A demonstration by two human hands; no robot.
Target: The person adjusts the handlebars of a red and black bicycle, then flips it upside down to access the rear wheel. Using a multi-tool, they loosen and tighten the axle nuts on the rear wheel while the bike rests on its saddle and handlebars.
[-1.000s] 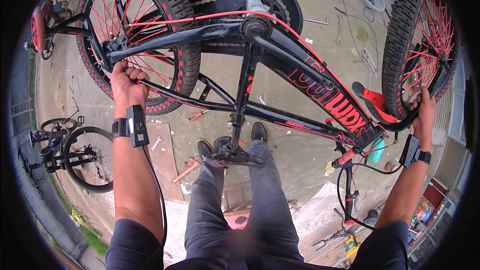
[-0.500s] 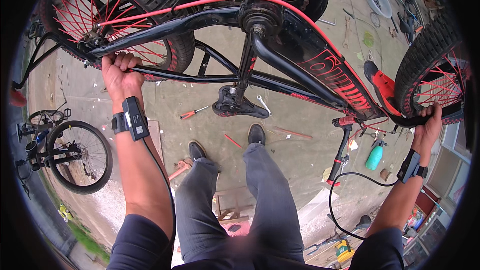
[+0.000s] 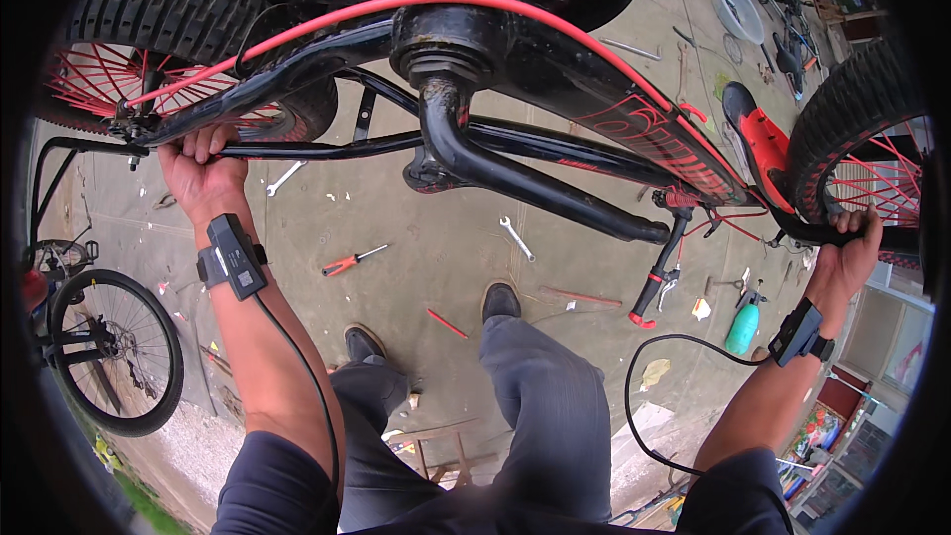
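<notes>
A black bicycle frame [image 3: 584, 89] with red trim stretches across the upper view, close to me and off the ground. My left hand [image 3: 206, 173] is closed around a thin black frame tube beside the rear wheel [image 3: 149, 15]. On the far right, my right hand [image 3: 847, 253] wraps around the black fork leg [image 3: 802, 230] by the front wheel [image 3: 842, 129]. A red cable [image 3: 367, 5] arches over the bottom bracket [image 3: 451, 50]. Beneath the frame hangs the handlebar grip [image 3: 649, 292]. A red and black mudguard [image 3: 765, 154] sits beside the front tyre.
On the ground lie a screwdriver [image 3: 342, 266], a wrench [image 3: 517, 240], another wrench [image 3: 286, 176] and a red stick [image 3: 448, 324]. A teal spray bottle [image 3: 742, 327] stands at right. Another bicycle's wheel [image 3: 119, 352] is at left; a white basin [image 3: 738, 10] lies at upper right.
The bicycle appears larger and nearer, with its rear end shifted left along with my left hand. My right hand stays on the fork, nearly in place. My feet appear slightly lower in view.
</notes>
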